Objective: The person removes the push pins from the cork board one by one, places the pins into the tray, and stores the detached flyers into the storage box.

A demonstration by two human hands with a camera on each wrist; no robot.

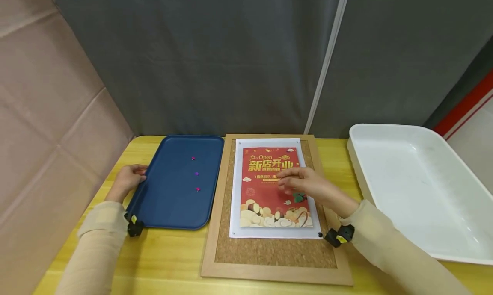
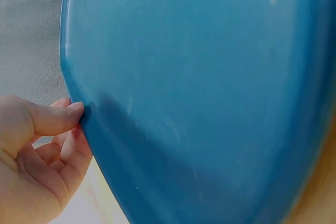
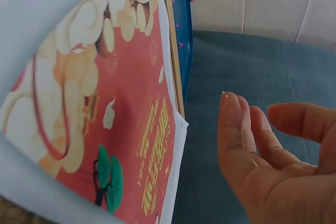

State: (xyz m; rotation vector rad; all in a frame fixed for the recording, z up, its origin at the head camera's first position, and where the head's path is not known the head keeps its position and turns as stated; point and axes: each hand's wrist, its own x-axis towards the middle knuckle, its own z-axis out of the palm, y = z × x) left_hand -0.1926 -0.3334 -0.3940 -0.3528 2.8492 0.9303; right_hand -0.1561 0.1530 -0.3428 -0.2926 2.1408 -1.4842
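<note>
The cork board (image 1: 269,248) lies in the middle of the yellow table (image 1: 169,261), and I describe the other things from it. On the board lies a red poster (image 1: 271,188) on a white sheet; one dark pin (image 1: 319,234) holds its near right corner. The right hand (image 1: 308,184) hovers above the middle of the poster, its fingers loose and a little apart, holding nothing. In the right wrist view the hand seems not to touch the paper.

Just left of the board lies a blue tray (image 1: 161,209) with three small pins (image 1: 196,174) in it. The left hand (image 1: 129,179) pinches the tray's left rim, thumb on top, probably so that it does not slide.

To the right of the board stands a white bin (image 1: 420,184).
</note>
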